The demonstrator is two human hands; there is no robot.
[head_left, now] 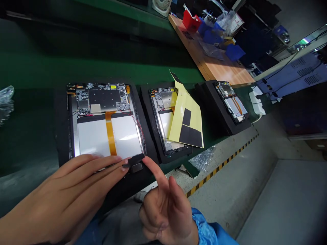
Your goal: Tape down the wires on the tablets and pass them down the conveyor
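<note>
An opened tablet, its circuit board and silver battery exposed, lies on a black foam pad. My left hand rests over its lower edge, fingers stretched out side by side, fingertips at a piece of black tape at the lower right corner. The left thumb is hidden. My right hand touches the other end of this tape with its outstretched index finger; its thumb stands apart and the other fingers are curled. An orange flat cable runs down across the battery. Thin red wires follow the right side.
A second opened tablet is partly covered by a yellow sheet with black tape pieces. Farther right, a third tablet sits on thick foam. Behind are a wooden tabletop, a red bin and blue bins. Clear plastic lies left.
</note>
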